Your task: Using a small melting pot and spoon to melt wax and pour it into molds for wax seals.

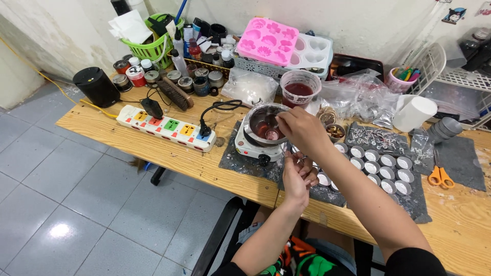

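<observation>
two hands at a small hot plate on a cluttered wooden worktable

the right hand (pixel 300 129) is held over the rim of a small metal pot (pixel 262 122), its fingers drawn together in a pinch; what is pinched is hidden by the hand itself. the pot is seated on a small white electric hot plate (pixel 254 148) and is seen to hold a little reddish liquid. the hot plate is placed on a dark mat (pixel 236 156) near the front edge of the wooden table (pixel 153 148).

the left hand (pixel 297 176) is held lower, just in front of the hot plate, with the fingers curled loosely inward; a thin metal piece appears to be gripped at the fingertips, but its kind cannot be told.

just to the right of both hands, rows of small round metal cups (pixel 381 167) with pale filling are set out on a second dark mat. a clear plastic cup of dark red liquid (pixel 300 89) is stood behind the pot, and a pink flower-shaped mould (pixel 268 41) is laid on a tray farther back. a white power strip with coloured sockets (pixel 166 127) is placed left of the hot plate, with a black plug inserted at its near end. orange-handled scissors (pixel 440 176) are laid at the far right, well apart from the hands.
</observation>
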